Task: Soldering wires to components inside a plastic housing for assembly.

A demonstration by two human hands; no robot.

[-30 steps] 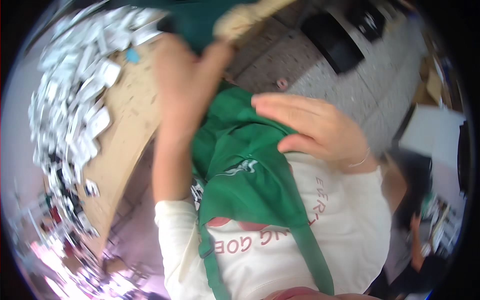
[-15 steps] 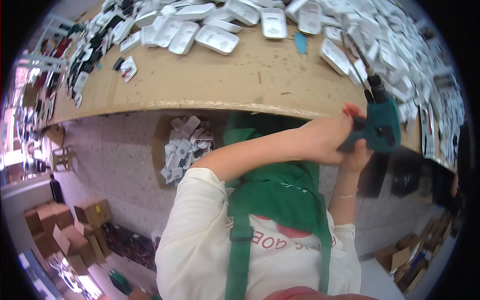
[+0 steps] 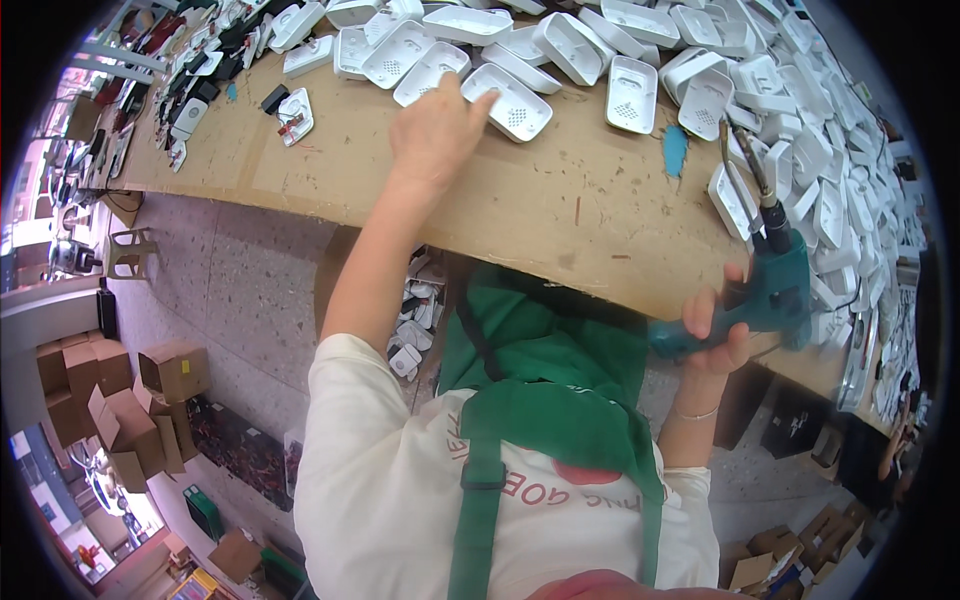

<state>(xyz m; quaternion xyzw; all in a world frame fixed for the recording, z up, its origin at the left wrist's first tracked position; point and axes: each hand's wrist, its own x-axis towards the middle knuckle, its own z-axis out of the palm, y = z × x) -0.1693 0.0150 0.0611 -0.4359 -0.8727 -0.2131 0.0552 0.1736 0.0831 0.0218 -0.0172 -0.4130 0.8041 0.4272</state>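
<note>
My left hand [image 3: 436, 130] reaches over the cardboard-covered bench, thumb and fingers apart. Its fingertips are at two white plastic casings, shallow rounded shells with small holes; one casing [image 3: 516, 108] lies by the thumb and another [image 3: 425, 75] by the forefinger. Whether they touch is hard to tell. At the bench's front edge, my right hand [image 3: 716, 330] is closed around the handle of a teal pistol-grip power tool [image 3: 780, 285]. Thin metal rods at its nose point away from me, near a white casing [image 3: 733, 203].
White casings [image 3: 820, 150] are heaped along the back and right. A blue flat piece [image 3: 675, 150] lies near them. Small assemblies [image 3: 295, 117] and dark parts are at the left. Below the bench, a box [image 3: 338, 270] holds white pieces. Cardboard boxes [image 3: 130, 420] stand on the floor.
My left hand has left the power tool and moved up and left to the casings. My right hand still holds the tool, now a little lower and farther right. The view has shifted.
</note>
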